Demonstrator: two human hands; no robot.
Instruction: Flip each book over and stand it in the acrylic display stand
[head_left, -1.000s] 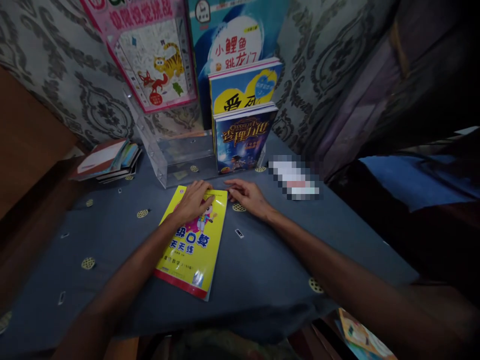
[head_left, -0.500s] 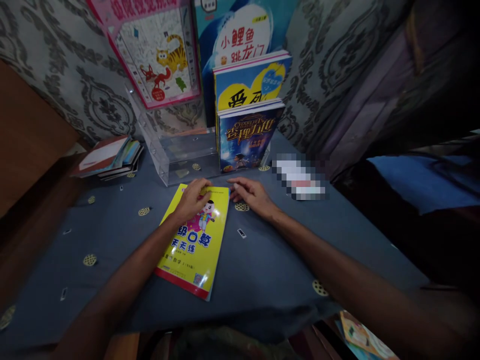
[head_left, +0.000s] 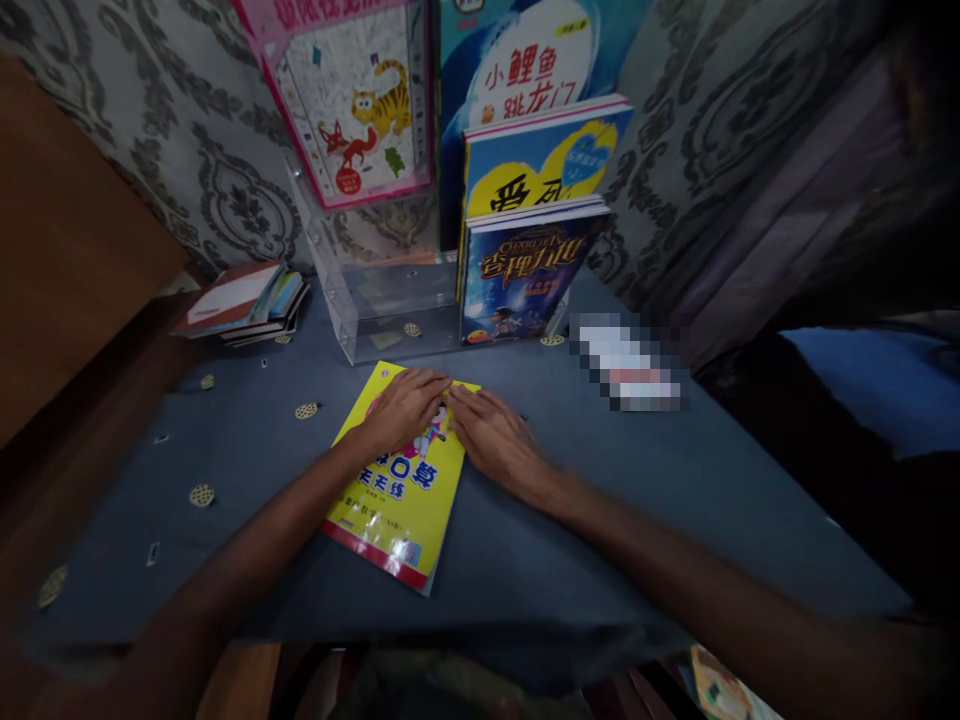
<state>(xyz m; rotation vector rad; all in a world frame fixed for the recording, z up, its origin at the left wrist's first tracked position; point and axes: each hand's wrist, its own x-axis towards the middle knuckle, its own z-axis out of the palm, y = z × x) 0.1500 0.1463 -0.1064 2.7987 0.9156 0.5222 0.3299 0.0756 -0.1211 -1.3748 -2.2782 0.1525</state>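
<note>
On the blue-covered worktop (head_left: 225, 440), the thin yellow workbook (head_left: 397, 490) lies flat under both hands, left hand (head_left: 405, 408) and right hand (head_left: 495, 445) spread open on it; light, floppy, glossy, probably best lifted by its right edge.

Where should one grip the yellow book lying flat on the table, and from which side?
Probably at its near right corner, coming from the person's side. The yellow book lies flat on the cloth, and that corner seems slightly lifted. Left hand and right hand rest over its far end.
</note>
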